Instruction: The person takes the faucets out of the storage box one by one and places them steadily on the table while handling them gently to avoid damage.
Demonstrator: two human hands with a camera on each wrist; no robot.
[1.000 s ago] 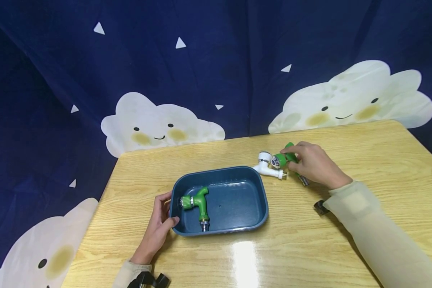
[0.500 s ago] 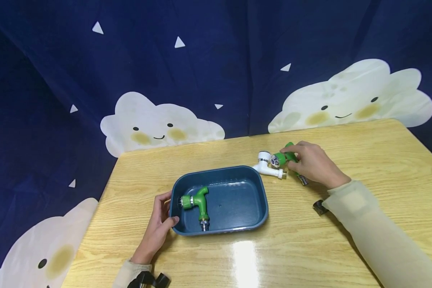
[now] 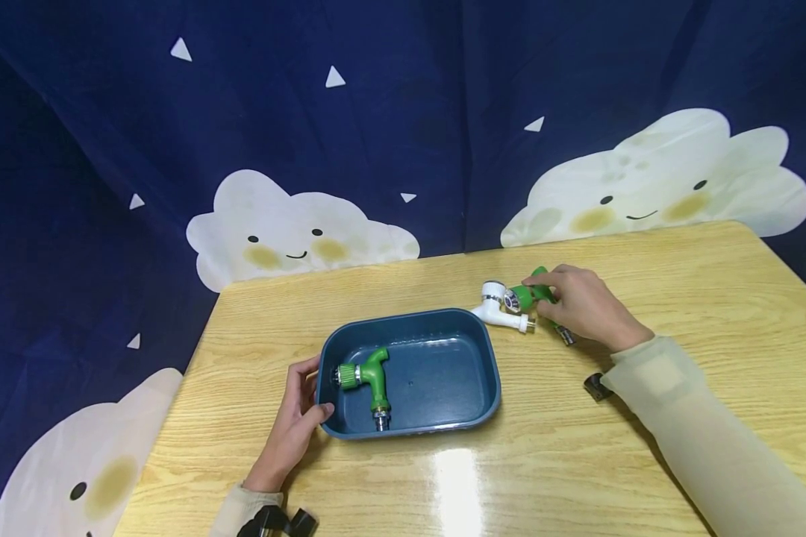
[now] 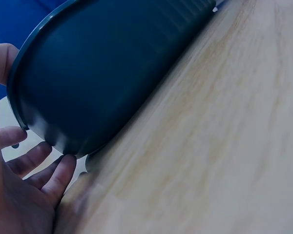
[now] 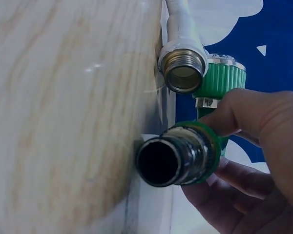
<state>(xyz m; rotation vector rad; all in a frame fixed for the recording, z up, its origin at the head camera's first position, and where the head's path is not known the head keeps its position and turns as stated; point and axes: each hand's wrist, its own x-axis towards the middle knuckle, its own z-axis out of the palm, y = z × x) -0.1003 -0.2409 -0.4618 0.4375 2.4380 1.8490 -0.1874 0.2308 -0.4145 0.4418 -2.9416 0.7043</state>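
My right hand [image 3: 580, 304] grips a green faucet [image 3: 524, 297] by its body, thumb on the near side and fingers behind. The threaded metal end [image 5: 158, 161] of that faucet points toward the right wrist camera. Right beside it on the table lies a white faucet [image 3: 497, 313], partly behind the tray's corner. My left hand [image 3: 298, 418] holds the left end of a dark blue tray [image 3: 493, 373], thumb over the rim and fingertips against the outer wall. Inside the tray, at its left, another green faucet [image 3: 375, 380] lies on its side.
The wooden table [image 3: 578, 462] reaches back to a dark blue curtain [image 3: 403, 112] printed with smiling clouds. Black camera mounts sit at both wrists, the right one [image 3: 598, 387] close to the tabletop.
Almost nothing differs. My right hand keeps its grip on the green faucet, which shifts only very slightly; the left hand and the tray stay in place.
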